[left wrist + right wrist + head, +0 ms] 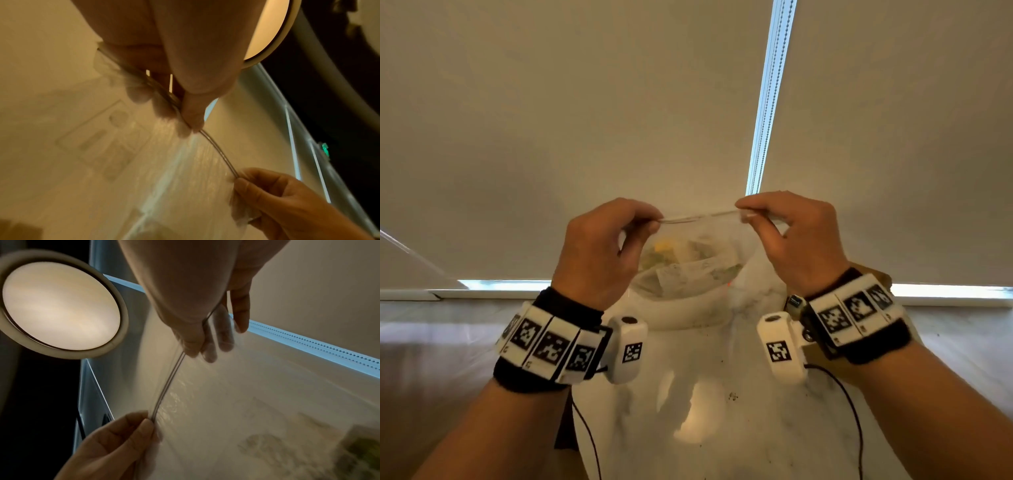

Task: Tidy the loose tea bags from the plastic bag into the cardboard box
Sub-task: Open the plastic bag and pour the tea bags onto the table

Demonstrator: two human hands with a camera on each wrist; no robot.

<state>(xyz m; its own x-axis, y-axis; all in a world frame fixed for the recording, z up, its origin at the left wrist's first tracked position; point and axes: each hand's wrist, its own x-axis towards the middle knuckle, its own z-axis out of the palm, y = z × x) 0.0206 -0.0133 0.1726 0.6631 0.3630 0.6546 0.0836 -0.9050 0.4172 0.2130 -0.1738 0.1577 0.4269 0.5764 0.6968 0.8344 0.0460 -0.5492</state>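
I hold a clear plastic zip bag (pixel 688 274) up in the air in front of me. My left hand (pixel 654 222) pinches the left end of its zip strip (pixel 702 216), and my right hand (pixel 743 213) pinches the right end. The strip runs taut between the two pinches. Several pale tea bags (pixel 681 263), some with yellow-green tags, hang bunched in the bag's bottom. The left wrist view shows my thumb and fingertips (pixel 193 120) clamped on the strip (pixel 218 154). Through the film in the right wrist view I see the tea bags (pixel 267 449). A brown cardboard edge (pixel 880 274) peeks out behind my right wrist.
A white marbled table (pixel 722 418) lies below the bag, with dark specks on it. Beige roller blinds (pixel 585 137) with a bead chain (pixel 770 85) fill the background above a window sill (pixel 482 293). A round ceiling lamp (pixel 59 305) shows in both wrist views.
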